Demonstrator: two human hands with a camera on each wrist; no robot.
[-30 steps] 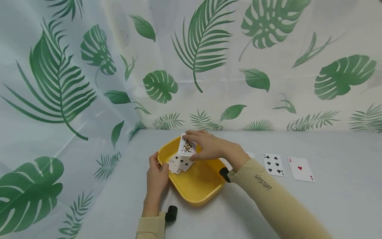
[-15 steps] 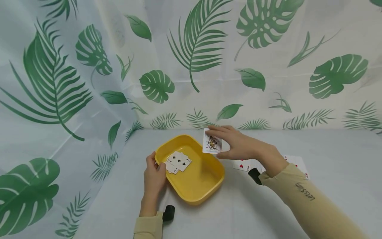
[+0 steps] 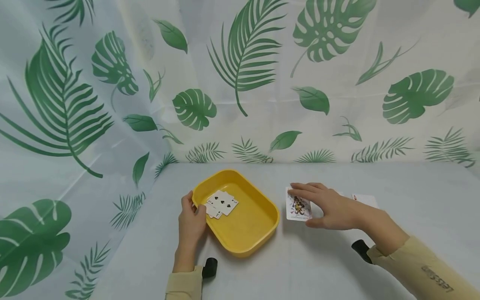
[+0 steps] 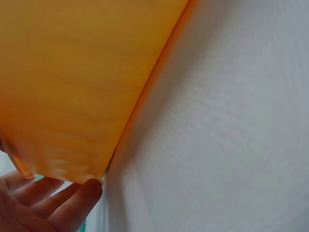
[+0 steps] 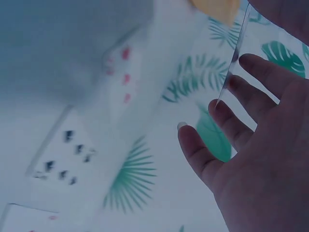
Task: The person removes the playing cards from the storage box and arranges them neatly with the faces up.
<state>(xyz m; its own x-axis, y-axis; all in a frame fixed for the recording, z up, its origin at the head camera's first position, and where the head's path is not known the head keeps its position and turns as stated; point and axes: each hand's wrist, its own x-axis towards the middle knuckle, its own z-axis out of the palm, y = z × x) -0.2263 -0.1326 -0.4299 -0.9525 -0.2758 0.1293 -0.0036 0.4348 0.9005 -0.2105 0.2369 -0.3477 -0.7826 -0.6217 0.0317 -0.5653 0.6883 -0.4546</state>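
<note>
hand, right (image 3: 331, 207): partly closed, with card (image 3: 299, 206) held at its edges between fingers on the far side and thumb at the near corner. found just beside the right corner of tray (image 3: 247, 225), apart from it, with joker figure facing up. judged raised off counter (image 3: 292, 262) from shadow beneath. seen nearly edge-on in right wrist view, as a thin line.

hand, left (image 3: 192, 221): curled at tray's left corner, thumb at rim, fingers outside. has hold of tray only.

handling, by judgement: very light, thin, springy rather than soft; probably slick on both faces, easily creased. best taken by opposite edges with slight pressure; liable to bow and spring free if squeezed hard. likely awkward to pick up once flat, short of a nail under one edge. tray: probably light, rigid plastic, best steadied by rim.

edges and room: to be noted, raised tray wall between card and overlapping tray cards (image 3: 222, 205). open counter on the near side of card and tray. less room beyond, toward leaf-print sheet (image 3: 318, 137), and to the right, among counter cards (image 5: 65, 154), partly hidden by right hand in head view.
</note>
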